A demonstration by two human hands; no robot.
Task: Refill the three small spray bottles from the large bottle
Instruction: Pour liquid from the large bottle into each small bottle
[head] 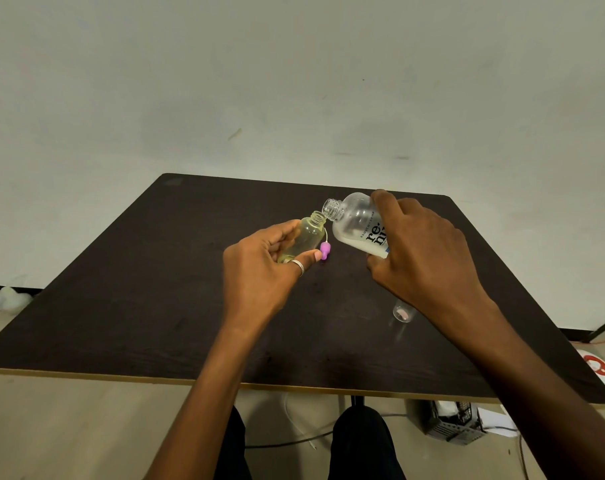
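Clear large bottle [358,225] gripped in my right hand [422,251], left hand [263,268] gripping small spray bottle [306,239]; misaligned necks could spill onto the counter [121,289].

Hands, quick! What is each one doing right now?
Left hand: grips the small clear yellowish plastic bottle.
Right hand: grips the large clear plastic bottle, tilted toward it.

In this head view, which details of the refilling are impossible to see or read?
All in the head view:
Large bottle: the right hand covers its base and most of the label.
Small bottle: the left hand hides its lower part, so the level is unclear.
Liquid passing between the two necks: too small to tell.
Clear object: partly behind the right wrist; what it is stays unclear.
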